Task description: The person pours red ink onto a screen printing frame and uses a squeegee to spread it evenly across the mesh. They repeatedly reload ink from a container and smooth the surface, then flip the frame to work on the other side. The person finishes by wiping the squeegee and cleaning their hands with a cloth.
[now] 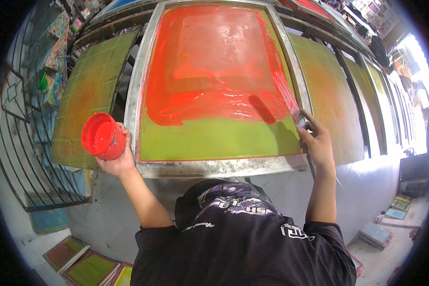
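Note:
My left hand (121, 159) grips a round red tub (102, 136) of glossy red ink at the left of the screen frame. My right hand (317, 145) is closed on a flat spreader (298, 117), its ink-streaked end against the screen's right side. The screen (214, 140) has a worn metal frame (214, 168) around a yellow-green mesh. Thick red ink (167, 109) covers most of its upper part, with a paler rectangle in the middle and wet streaks along the lower and right edges. The green band nearest me has no thick ink on it.
Olive boards (83, 86) on a dark slatted rack flank the screen, with more (326, 105) at the right. A black metal grille (12, 143) stands at the far left. Stacked screens (88, 267) lie at lower left, and small stacked items (374, 233) at lower right. My body is below the frame.

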`<state>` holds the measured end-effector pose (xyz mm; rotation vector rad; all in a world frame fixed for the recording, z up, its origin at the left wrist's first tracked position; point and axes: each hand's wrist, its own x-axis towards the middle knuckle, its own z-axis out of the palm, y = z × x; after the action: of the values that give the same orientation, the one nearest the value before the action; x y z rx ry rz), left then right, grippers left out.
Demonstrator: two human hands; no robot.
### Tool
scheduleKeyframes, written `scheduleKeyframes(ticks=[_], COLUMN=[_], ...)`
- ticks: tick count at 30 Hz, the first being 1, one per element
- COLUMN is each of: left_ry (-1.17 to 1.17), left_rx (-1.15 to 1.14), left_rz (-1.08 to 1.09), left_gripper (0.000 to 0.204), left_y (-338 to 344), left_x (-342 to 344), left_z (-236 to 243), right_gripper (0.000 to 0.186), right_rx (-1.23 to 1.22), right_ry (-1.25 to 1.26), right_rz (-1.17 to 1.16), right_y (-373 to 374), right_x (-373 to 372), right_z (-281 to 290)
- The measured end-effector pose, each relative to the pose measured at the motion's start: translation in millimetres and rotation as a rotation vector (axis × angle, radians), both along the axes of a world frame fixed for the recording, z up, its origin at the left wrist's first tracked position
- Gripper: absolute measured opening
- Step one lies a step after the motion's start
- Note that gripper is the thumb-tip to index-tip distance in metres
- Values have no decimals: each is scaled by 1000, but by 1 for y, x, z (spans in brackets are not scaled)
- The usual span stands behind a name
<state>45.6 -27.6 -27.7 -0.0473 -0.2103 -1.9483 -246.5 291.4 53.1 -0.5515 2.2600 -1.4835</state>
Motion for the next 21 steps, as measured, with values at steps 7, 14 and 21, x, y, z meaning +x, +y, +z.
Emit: scheduleKeyframes(ticks=[7, 14, 21], left_ry=[-132, -165, -69], left_rx=[25, -69, 66], left_rz=[3, 17, 38], left_gripper=[61, 66, 69], left_y=[8, 7, 18], left_x=[2, 4, 3], left_z=[-1, -7, -4], right_gripper=[46, 42, 32], right_rx=[69, 165, 303], right_ry=[128, 369, 833], right_rz=[247, 489, 436], right_y=[-92, -263, -413], right_x=[-43, -116, -191], right_z=[30, 18, -27])
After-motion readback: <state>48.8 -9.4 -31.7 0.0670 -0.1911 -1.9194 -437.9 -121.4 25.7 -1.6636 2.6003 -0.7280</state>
